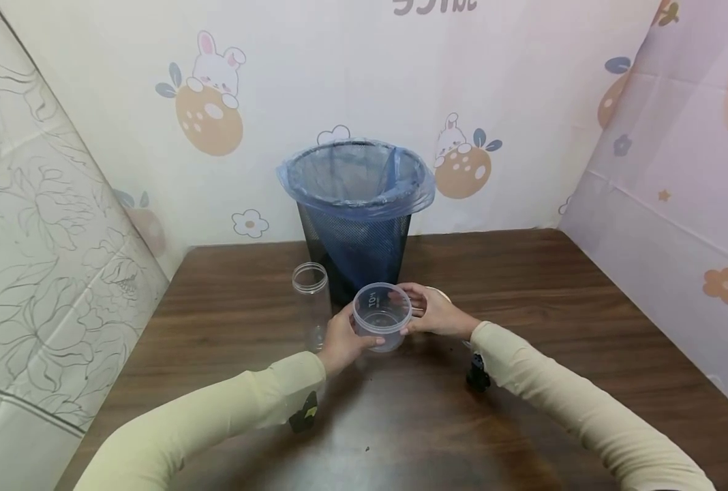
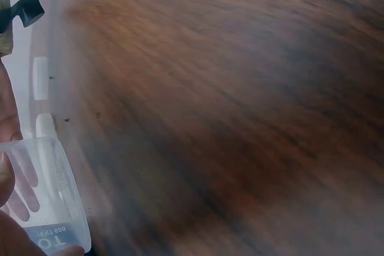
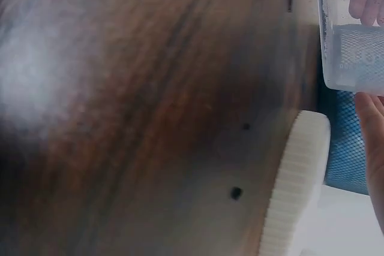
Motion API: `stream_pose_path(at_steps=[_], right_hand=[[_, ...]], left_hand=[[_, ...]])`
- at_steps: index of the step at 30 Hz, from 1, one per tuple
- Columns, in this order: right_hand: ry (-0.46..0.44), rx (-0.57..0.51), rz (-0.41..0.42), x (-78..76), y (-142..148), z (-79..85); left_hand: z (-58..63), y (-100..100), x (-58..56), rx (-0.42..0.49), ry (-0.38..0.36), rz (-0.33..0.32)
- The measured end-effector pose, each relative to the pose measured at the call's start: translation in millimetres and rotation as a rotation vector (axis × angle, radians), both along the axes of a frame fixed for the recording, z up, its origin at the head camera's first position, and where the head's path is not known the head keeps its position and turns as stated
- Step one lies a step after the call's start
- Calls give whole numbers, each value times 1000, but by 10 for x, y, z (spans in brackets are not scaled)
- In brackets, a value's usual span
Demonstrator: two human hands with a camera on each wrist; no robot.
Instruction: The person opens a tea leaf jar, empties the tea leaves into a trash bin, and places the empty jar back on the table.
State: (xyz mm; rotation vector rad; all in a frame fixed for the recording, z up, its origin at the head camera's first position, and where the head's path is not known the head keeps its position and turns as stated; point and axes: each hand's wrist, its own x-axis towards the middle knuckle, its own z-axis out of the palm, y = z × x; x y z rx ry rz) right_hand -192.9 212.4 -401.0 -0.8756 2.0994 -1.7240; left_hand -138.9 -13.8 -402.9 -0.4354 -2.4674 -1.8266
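A clear plastic tub point(image 1: 384, 337) with printing on its wall is held upright and uncovered just above the table, in front of the bin. My left hand point(image 1: 343, 341) grips its left side, thumb across the front. From the right, my right hand point(image 1: 440, 314) holds the tub, its fingers around the far side and thumb at the near right. Both hands touch the tub point(image 2: 57, 190) in the left wrist view. At the top right of the right wrist view, fingers show through the tub point(image 3: 354, 46). Left of the hands stands a tall clear jar point(image 1: 311, 307), open at the top.
A black mesh bin point(image 1: 315, 235) with a blue liner point(image 1: 422, 194) stands at the back by the patterned wall cloth. Behind my right hand lies a white ridged lid point(image 3: 297, 172), partly hidden. Small dark specks dot the wooden table point(image 1: 247, 423).
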Motion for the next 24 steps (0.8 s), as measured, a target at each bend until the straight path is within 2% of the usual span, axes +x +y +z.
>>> stream_pose_path(at_steps=[8,13,15,19,24], right_hand=[[-27,-52,45,19,-12,-131],[-26,-72,44,28,-3,-144],[-32,-76,43,37,-1,-149],[-34,-52,31,57,15,-166],[-10,38,3,100,81,-125]], left_hand=[[-127,-11,32,27,-20,-12],[-139,-17,64,50,15,-30],[-149,-25,97,32,33,-31],[-151,-40,218,-61,43,-11],[11,-116,492,-73,-15,-28]])
